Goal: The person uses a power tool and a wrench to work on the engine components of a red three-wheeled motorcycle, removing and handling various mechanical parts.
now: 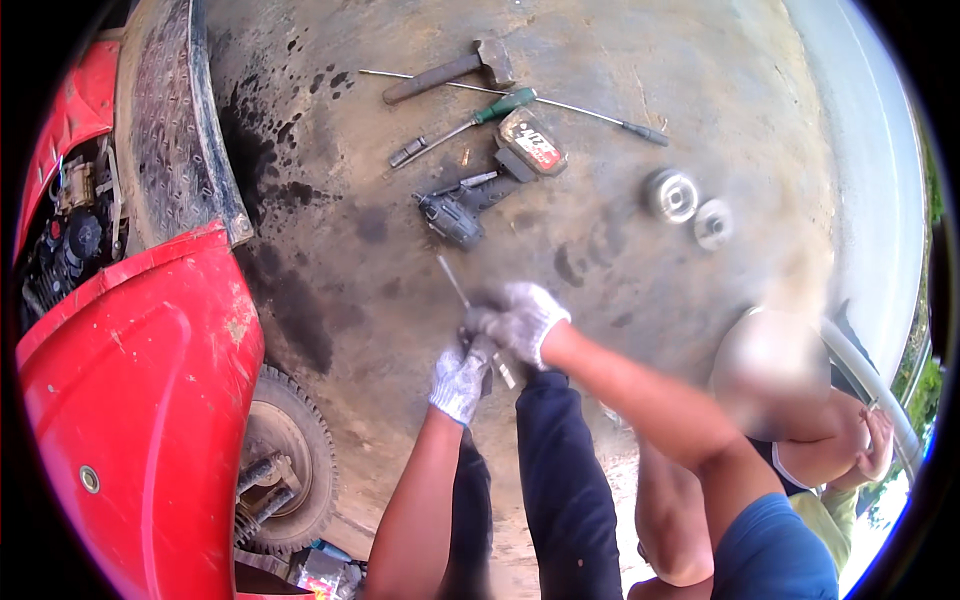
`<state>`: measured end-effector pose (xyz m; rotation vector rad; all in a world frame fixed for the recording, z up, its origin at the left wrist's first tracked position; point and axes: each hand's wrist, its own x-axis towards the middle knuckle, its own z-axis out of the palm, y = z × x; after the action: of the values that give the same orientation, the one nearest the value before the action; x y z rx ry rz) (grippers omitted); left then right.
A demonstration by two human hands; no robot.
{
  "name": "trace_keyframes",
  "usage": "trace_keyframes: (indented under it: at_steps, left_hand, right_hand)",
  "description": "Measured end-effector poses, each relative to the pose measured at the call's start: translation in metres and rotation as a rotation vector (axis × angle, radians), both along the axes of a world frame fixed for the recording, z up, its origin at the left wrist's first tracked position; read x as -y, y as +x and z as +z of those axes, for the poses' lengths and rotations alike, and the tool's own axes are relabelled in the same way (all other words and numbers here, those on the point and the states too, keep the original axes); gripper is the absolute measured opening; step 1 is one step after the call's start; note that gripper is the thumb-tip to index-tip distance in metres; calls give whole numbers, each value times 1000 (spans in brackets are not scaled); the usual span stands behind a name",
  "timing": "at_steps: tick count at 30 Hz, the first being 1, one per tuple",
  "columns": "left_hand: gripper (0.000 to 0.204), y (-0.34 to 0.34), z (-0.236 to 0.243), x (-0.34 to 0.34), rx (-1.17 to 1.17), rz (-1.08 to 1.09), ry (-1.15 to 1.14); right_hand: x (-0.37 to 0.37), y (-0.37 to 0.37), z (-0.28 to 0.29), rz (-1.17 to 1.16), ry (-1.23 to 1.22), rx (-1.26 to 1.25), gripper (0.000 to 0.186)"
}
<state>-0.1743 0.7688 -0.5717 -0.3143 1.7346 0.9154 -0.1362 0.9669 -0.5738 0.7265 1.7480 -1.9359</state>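
- The red-bodied vehicle [140, 400] fills the left side, its small knobby tyre [290, 455] sitting on the oil-stained concrete floor [620, 220]; part of its engine shows at the upper left, so I judge the work is mid-way, with parts off and nothing yet refitted.
- A second person [800, 400] crouches at the right, close beside the worker's right arm.
- Both gloved hands meet over the floor: the left hand [462, 378] is closed around the lower end of a thin grey metal rod [470, 310], and the right hand [520, 318] wraps the same rod just above it.
- The rod slants up and away from the hands, its tip free in the air.
- A black cordless impact driver with a red battery [490, 185] lies just beyond the rod tip.
- A steel hammer [450, 70], a green-handled screwdriver [470, 122] and a long thin bar [520, 98] lie further off.
- Two round metal bearings [690, 205] rest well apart to the right, seemingly not yet fitted.
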Motion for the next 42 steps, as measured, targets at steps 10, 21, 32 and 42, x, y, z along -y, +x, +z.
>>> trace_keyframes:
  at_steps: [10,21,32,42]
  left_hand:
    - [56,-28,68,47,-182,244,149]
    - [36,-23,128,67,-237,169,186]
    - [38,0,182,116,-211,43,434]
    - [24,109,306,212,-95,142,507]
  right_hand:
    - [-21,-75,-61,437,1310,-326,48]
    - [-18,-79,-94,449,1346,-383,30]
    - [153,119,77,147,695,-54,29]
    - [312,340,319,-460,466,-238,20]
